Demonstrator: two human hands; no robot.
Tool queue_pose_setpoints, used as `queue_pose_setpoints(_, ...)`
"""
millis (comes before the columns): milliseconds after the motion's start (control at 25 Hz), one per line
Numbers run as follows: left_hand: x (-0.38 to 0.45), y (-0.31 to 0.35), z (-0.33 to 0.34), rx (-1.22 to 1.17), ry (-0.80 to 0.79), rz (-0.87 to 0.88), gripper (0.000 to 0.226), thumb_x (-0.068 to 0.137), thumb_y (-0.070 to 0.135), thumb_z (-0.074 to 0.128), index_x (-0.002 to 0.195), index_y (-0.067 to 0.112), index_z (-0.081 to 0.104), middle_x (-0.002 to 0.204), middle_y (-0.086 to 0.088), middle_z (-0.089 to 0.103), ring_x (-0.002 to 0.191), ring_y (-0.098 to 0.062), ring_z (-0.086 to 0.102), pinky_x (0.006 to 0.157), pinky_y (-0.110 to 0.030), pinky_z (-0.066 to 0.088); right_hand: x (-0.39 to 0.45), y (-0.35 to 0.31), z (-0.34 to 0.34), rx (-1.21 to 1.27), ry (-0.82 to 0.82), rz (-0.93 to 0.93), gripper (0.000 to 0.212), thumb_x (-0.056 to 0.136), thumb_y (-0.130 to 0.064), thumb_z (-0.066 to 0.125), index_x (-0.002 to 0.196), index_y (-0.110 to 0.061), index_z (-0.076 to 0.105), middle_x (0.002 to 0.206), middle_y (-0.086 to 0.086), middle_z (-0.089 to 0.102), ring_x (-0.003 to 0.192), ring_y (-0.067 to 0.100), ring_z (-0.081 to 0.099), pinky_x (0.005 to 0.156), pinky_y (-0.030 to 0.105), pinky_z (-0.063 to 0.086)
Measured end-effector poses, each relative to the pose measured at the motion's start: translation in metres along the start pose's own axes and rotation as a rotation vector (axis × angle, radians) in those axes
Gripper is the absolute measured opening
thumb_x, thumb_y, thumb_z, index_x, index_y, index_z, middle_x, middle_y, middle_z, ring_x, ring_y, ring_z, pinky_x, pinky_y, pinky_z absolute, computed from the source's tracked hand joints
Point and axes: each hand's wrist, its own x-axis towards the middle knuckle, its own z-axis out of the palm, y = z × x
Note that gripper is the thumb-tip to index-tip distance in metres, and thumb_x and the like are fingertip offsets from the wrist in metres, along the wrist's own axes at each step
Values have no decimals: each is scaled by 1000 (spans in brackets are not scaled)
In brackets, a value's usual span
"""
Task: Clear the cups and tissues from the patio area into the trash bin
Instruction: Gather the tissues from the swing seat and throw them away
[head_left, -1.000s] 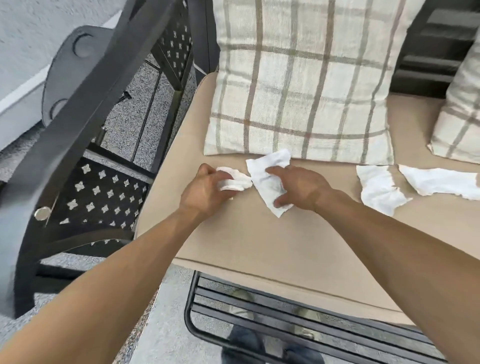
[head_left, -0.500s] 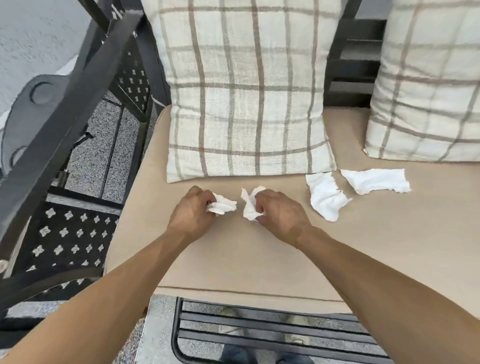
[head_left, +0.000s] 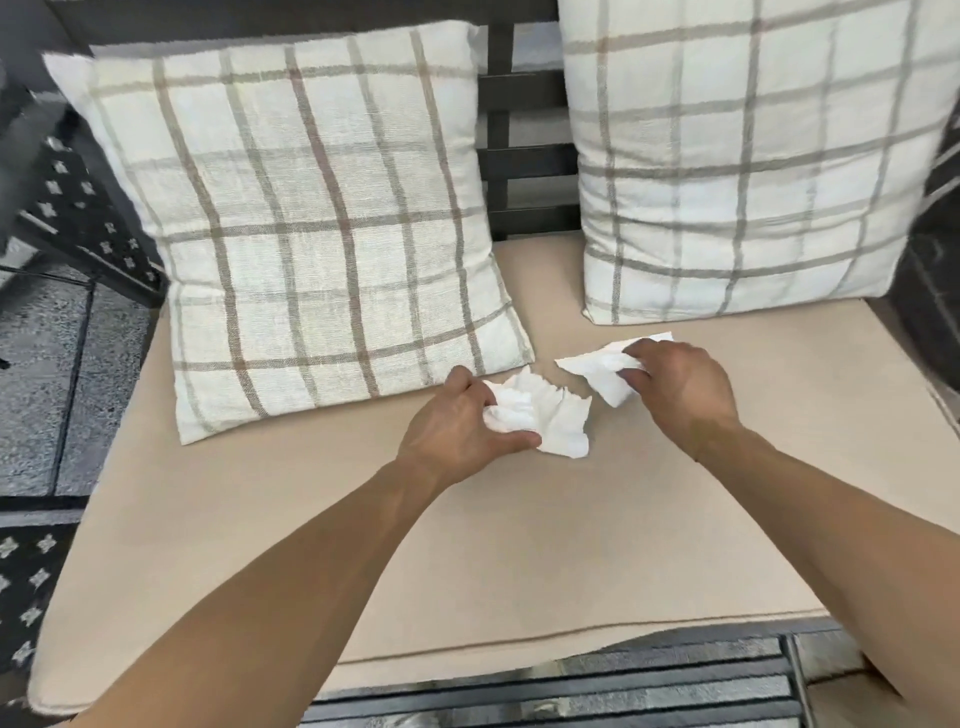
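Observation:
On the tan seat cushion (head_left: 467, 561) my left hand (head_left: 457, 426) is closed around a bunch of crumpled white tissues (head_left: 545, 415), part of which still rests on the cushion. Further right, my right hand (head_left: 680, 389) presses its fingers onto another white tissue (head_left: 597, 371) that lies flat in front of the right pillow. Whether the right hand also holds a crumpled tissue inside its palm is hidden. No cups or trash bin are in view.
Two checked pillows (head_left: 311, 223) (head_left: 737, 156) lean against the dark slatted bench back (head_left: 524, 156). A black metal armrest with star cut-outs (head_left: 67, 202) stands at the left. A dark slatted metal table edge (head_left: 571, 691) lies below the cushion front.
Both hands moved right along the cushion. The left hand now grips a second tissue with its first one, and the right hand has reached the far right tissue.

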Motion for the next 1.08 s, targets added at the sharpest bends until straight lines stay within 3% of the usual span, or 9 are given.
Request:
queue_pose_setpoints(80, 11, 12, 16, 43, -18, -4, 89, 53, 84, 61, 116, 22, 59, 114, 14, 36, 106, -8, 53, 84, -33, 47, 12, 18, 3, -75, 2, -13, 27, 95, -29, 52, 117, -21, 66, 104, 8, 66, 103, 31, 49, 71, 35, 39)
queue_pose_setpoints(160, 19, 24, 32, 120, -25, -18, 96, 55, 89, 55, 122, 20, 56, 124, 10, 36, 117, -11, 47, 87, -36, 47, 20, 30, 12, -186, -38, -79, 33, 97, -35, 46, 126, -28, 61, 126, 6, 59, 118, 31, 41, 86, 39, 39)
queue_pose_setpoints(240, 25, 38, 49, 280, 1, -46, 107, 56, 95, 39, 128, 16, 52, 129, 3, 40, 121, -18, 42, 89, -39, 44, 28, 38, 23, -269, -166, -80, 43, 99, -45, 34, 140, -38, 43, 153, 3, 32, 139, 33, 21, 104, 45, 29)
queue_pose_setpoints(360, 33, 55, 68, 457, 92, -110, 107, 63, 94, 30, 131, 14, 47, 128, -4, 46, 119, -25, 43, 88, -41, 40, 36, 45, 41, -248, -399, 17, 63, 92, -66, 21, 150, -42, 12, 162, -2, 0, 146, 31, -4, 113, 50, 9)
queue_pose_setpoints(520, 42, 66, 80, 520, 145, -48, 67, 88, 63, 47, 134, 15, 41, 129, -9, 43, 115, -30, 44, 84, -41, 39, 31, 49, 58, -265, -306, -48, 62, 90, -65, 35, 141, -30, 31, 153, 6, 22, 137, 31, 21, 108, 48, 20)
queue_pose_setpoints(640, 38, 63, 81, 576, 104, 88, 45, 94, 30, 51, 134, 12, 38, 126, -10, 43, 110, -30, 47, 77, -37, 41, 24, 45, 59, -282, -146, -111, 31, 98, -33, 38, 124, -17, 45, 129, 8, 43, 115, 32, 37, 95, 43, 31)
queue_pose_setpoints(720, 32, 58, 77, 547, 67, 120, 42, 93, 18, 53, 132, 11, 37, 125, -9, 44, 109, -27, 49, 71, -33, 40, 16, 44, 58, -310, -118, -138, 27, 95, -12, 35, 119, -12, 44, 120, 10, 50, 107, 32, 41, 89, 41, 31)
queue_pose_setpoints(920, 7, 41, 62, 386, 3, 54, 50, 94, 8, 49, 140, 15, 31, 127, -7, 40, 109, -26, 48, 72, -35, 41, -12, 51, 46, -305, -192, -83, 50, 93, -5, 34, 142, -8, 30, 129, 13, 50, 116, 33, 43, 97, 40, 31)
queue_pose_setpoints(1080, -15, 40, 47, 385, -38, 33, 32, 97, 18, 46, 129, 14, 45, 124, -6, 38, 107, -24, 47, 72, -36, 42, -35, 44, 20, -23, -99, 33, 29, 95, -16, 37, 116, -5, 55, 119, 11, 50, 105, 32, 47, 78, 36, 39)
